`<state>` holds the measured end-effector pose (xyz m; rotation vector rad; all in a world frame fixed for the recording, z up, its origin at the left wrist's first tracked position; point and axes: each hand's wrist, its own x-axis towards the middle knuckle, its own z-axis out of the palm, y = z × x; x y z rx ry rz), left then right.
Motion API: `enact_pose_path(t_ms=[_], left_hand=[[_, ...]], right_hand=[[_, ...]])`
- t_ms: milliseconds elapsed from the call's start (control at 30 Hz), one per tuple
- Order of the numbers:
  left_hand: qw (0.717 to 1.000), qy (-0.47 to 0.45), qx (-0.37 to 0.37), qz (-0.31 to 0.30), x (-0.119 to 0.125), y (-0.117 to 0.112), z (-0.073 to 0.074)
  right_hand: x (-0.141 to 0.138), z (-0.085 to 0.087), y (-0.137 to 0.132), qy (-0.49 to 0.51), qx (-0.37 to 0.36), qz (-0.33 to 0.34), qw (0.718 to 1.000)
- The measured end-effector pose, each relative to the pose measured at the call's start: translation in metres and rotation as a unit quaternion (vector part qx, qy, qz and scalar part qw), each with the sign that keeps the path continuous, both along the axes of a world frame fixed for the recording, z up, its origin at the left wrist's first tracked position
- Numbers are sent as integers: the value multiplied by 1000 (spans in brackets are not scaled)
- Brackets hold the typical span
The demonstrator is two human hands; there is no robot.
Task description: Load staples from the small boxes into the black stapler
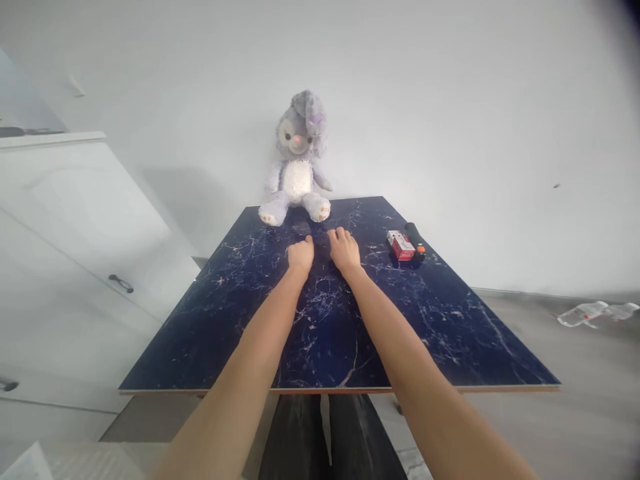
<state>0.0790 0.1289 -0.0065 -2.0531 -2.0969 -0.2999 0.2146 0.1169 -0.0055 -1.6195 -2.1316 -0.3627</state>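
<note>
Both arms reach out over the dark blue marbled table (320, 360). My left hand (301, 255) is closed like a fist, with its thumb side up. A short gap to the right, my right hand (345, 249) has its fingers curled down at the tabletop. Anything held in either hand is hidden or blends into the dark surface. Just beyond the hands, a plush rabbit (298, 181), grey-lilac with a pale belly, sits upright against the wall. Its feet rest on the table's far part.
A red and white box (401, 245) lies on the table's right side, beside a dark object with an orange part (421, 250). A white cabinet (65, 267) stands at the left. Clear plastic packaging (585, 313) is on the floor at the right.
</note>
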Motion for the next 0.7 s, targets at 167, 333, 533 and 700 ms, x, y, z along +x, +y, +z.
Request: enact_pose_path(t_ms=[167,333,533,700], left_hand=[[999,12,-38,0,29,16,-7],[999,30,-39,16,34,15,-9],[998,33,-57,1,24,13,-4],[998,22,-59,-24,22,10,-2]], right_hand=[[-9,-7,6,-32,-56,-60,996],[-33,-10,13,-62,-87,-69,992],[-42,-20,15,-50,-96,-80,991],[-40,-22,14,-44,-100,-75,991]])
